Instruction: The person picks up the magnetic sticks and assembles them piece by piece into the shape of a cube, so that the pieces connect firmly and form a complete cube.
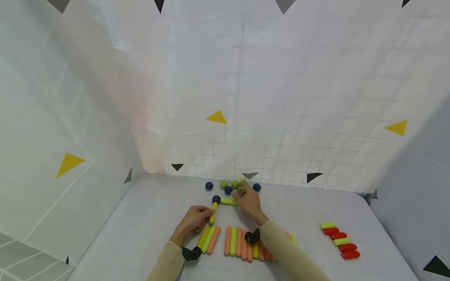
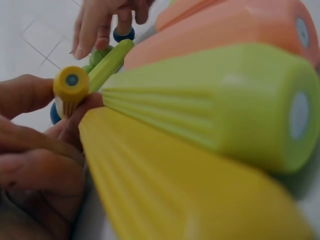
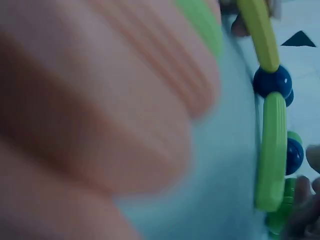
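White table (image 1: 299, 212) across bottom of frame. At lower centre, blue ball (image 1: 216, 199) is joined to yellow stick (image 1: 213, 214) and green stick (image 1: 228, 201). Yellow stick is pinched by left hand (image 1: 192, 219). Right hand (image 1: 250, 202) is held at green balls (image 1: 224, 184); whether fingers grip one cannot be told.

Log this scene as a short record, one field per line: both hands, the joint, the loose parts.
Left hand: pinches a yellow rod
Joint: a blue ball touching the ends of the yellow rod and a green rod
Right hand: fingers at the green balls; grip unclear
Loose blue balls: three, toward the back
Long rods: orange, green, yellow; partly behind the right sleeve
Short pieces: four red, two yellow-green, off to the right
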The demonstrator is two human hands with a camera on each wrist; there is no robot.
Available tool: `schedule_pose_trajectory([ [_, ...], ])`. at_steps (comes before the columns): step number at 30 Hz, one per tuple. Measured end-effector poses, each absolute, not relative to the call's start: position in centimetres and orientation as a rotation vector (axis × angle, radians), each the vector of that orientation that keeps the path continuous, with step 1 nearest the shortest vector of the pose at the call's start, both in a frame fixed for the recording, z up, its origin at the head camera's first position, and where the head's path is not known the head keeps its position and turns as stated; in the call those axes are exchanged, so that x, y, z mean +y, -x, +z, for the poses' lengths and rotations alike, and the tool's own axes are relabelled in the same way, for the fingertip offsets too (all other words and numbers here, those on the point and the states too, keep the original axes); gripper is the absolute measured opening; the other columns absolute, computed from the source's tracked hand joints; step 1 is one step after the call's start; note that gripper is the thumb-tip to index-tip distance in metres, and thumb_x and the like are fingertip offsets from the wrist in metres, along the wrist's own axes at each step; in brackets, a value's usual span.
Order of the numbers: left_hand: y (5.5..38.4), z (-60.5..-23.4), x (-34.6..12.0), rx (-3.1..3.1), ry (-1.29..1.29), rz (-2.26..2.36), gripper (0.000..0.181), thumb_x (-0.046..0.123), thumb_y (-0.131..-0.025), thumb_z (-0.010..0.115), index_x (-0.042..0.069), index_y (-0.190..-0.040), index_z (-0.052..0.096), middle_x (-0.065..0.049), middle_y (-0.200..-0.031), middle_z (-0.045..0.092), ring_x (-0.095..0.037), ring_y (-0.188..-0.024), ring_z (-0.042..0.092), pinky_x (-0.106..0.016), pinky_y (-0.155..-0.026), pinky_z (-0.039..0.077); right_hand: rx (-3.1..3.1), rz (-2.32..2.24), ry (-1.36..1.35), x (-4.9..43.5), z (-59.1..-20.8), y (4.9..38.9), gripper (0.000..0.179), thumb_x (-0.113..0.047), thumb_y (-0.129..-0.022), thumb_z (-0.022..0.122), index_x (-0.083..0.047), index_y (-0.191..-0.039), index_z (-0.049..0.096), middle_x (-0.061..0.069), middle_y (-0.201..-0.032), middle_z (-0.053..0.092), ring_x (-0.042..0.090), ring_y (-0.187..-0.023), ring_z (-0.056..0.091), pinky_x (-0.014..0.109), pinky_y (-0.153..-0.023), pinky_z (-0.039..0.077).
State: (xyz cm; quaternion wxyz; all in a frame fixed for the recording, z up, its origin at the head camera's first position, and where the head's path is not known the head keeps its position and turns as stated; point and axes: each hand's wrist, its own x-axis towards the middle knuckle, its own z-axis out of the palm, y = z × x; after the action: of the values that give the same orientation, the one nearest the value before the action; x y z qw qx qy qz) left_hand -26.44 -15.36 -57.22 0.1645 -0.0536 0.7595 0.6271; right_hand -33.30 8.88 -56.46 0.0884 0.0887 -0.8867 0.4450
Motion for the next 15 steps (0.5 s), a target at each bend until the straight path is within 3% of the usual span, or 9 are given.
schedule_pose_trajectory([
  [6,26.5,-57.1,-15.2,2.186,0.167,1.771,0.031,0.035,-0.100,0.074,0.006,-0.111,0.075,0.002,-0.074,0.061,-0.008,-0.047,0.039,-0.022,-0.045,0.032,-2.860,0.771,-0.504,8.2,-55.2,34.5,0.045,-0.040,-0.102,0.071,-0.018,-0.141,0.064,-0.002,-0.071,0.062,0.013,-0.057,0.051,0.030,-0.052,0.038],
  [15,26.5,-57.2,-15.1,2.203,0.178,1.770,0.028,0.034,-0.099,0.074,0.007,-0.108,0.076,0.002,-0.076,0.063,-0.007,-0.047,0.038,-0.022,-0.044,0.031,-2.995,0.374,-0.562,6.6,-54.9,35.6,0.049,-0.049,-0.103,0.066,-0.019,-0.141,0.062,0.003,-0.079,0.069,0.017,-0.059,0.052,0.032,-0.050,0.040],
])
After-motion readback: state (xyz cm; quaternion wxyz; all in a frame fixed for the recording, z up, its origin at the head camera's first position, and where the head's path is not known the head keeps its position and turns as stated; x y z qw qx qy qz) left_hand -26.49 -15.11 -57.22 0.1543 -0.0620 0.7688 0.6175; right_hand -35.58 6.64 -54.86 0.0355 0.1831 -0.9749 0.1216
